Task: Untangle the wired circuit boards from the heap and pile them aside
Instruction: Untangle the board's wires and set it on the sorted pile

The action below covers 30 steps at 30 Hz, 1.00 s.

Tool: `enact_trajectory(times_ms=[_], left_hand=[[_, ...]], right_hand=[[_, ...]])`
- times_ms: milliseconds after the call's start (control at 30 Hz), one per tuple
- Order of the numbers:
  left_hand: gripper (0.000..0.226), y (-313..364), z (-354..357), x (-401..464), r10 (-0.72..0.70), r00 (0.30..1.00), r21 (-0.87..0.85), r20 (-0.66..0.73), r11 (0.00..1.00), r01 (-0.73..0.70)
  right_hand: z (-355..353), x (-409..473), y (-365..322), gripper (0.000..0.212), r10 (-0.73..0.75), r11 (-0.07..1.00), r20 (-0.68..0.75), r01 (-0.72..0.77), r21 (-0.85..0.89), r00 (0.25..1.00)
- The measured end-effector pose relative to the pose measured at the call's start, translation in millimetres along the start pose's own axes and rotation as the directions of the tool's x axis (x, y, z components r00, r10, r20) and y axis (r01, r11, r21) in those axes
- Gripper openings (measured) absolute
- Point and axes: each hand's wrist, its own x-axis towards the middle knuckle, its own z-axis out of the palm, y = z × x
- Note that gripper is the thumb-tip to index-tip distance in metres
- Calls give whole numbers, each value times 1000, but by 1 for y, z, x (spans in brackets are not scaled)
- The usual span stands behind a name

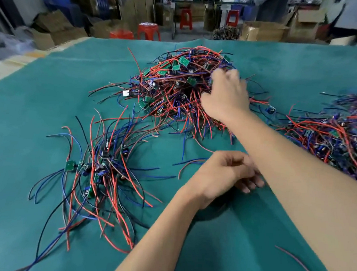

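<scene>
Boards in the heap [177, 88] at twelve o'clock are light but snag by limp wires, so with your right hand [225, 96] clutching into them and left hand [225, 175] loosely curled, empty, lift by a board edge toward the pile [100, 172] at nine o'clock

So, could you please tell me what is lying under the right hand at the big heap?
The right hand lies on the big heap, over red, blue and black wires and small green boards. Whatever its fingers hold is covered by the hand itself.
</scene>
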Motion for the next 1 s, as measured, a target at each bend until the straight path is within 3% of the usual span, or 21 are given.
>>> enact_trajectory(times_ms=[100,200,600,767,900,1000], left_hand=[[14,2,1,-2,44,997,-39,58,998,-42],[20,6,2,-7,64,993,-112,95,992,-54],[20,7,1,-8,77,990,-177,118,983,-56],[20,8,1,-8,67,992,-190,108,981,-46],[20,8,1,-7,46,994,-191,101,981,-26],[19,7,1,-3,8,999,-273,50,962,6]], right_hand=[[19,-1,36,36,132,988,99,-123,-90,986],[21,-6,48,24,155,981,36,-149,-123,987],[-20,-19,58,25,187,981,9,-187,-43,982],[-27,-31,72,32,103,991,110,-111,72,989],[-32,-47,84,34,12,921,180,-81,381,984],[-40,-68,96,35,-3,847,237,-124,516,972]])
